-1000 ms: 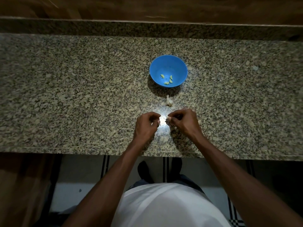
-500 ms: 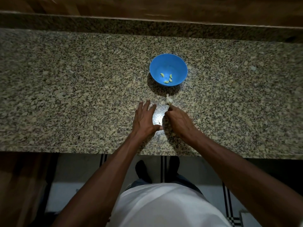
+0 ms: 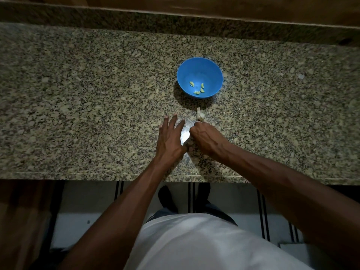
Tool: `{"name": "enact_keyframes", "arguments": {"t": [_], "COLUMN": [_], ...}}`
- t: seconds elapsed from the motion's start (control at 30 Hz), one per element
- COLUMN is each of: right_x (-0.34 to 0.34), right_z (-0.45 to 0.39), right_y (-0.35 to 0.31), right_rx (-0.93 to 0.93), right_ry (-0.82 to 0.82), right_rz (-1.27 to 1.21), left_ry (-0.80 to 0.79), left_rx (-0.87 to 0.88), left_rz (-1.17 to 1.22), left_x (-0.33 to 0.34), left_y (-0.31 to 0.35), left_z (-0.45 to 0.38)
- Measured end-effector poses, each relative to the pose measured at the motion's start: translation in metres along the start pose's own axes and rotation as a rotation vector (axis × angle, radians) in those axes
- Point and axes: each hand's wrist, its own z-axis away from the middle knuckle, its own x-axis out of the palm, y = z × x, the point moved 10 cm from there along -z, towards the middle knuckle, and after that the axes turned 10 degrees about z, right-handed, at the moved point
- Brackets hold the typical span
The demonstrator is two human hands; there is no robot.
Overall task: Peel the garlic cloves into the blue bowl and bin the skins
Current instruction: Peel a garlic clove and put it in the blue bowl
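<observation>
The blue bowl [image 3: 199, 64] stands on the granite counter and holds several peeled, pale yellow cloves [image 3: 198, 89]. Just in front of it lies a small white garlic piece [image 3: 200, 114] still in its skin. My right hand [image 3: 206, 137] is curled, knuckles up. Its fingertips close on the near end of that garlic piece, and the hand hides the contact itself. My left hand [image 3: 170, 137] lies flat on the counter to the left of the right hand, fingers straight and spread, holding nothing.
The speckled granite counter [image 3: 87, 106] runs the full width, with a raised back ledge [image 3: 175, 22] behind the bowl. Its front edge [image 3: 97, 175] is close to my body. Below are a tiled floor and my feet. No bin is in view.
A second ago both hands pinched a small white piece together. My left hand then let go and flattened on the counter, while my right hand reached forward to the garlic piece.
</observation>
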Motion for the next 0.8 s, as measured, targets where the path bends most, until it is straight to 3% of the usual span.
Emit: {"name": "enact_keyframes", "arguments": {"t": [0.1, 0.47, 0.8], "right_x": [-0.003, 0.003, -0.005], "right_z": [-0.003, -0.005, -0.017], "right_y": [-0.008, -0.007, -0.008], "right_rx": [-0.066, -0.023, 0.072], "right_ry": [0.004, -0.048, -0.041], "right_rz": [-0.022, 0.093, 0.015], "left_ry": [-0.002, -0.003, 0.012], "left_rx": [-0.015, -0.036, -0.063], "left_rz": [-0.006, -0.004, -0.005], "left_x": [-0.001, -0.002, -0.003], "left_y": [0.002, 0.004, 0.007], "left_z": [0.000, -0.001, -0.001]}}
